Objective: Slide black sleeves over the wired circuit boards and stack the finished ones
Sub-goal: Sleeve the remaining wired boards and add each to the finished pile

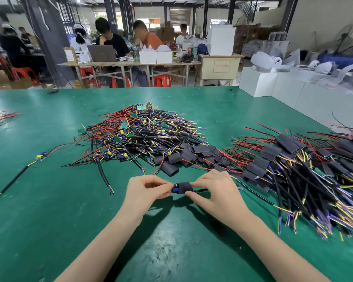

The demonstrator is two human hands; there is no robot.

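Left hand (146,189) pinches the board (174,189), mostly hidden. Right hand (210,189) grips the sleeve (184,187) around it.

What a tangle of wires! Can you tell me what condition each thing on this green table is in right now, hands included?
Left hand: pinches the board's blue end.
Right hand: pinches the black sleeve.
Black sleeve: partly over the board, blue part still showing.
Bare boards pile: unsleeved, tangled.
Loose sleeves: empty, scattered.
Finished stack: sleeved, heaped at right.
Single board: unsleeved, lying apart at left.
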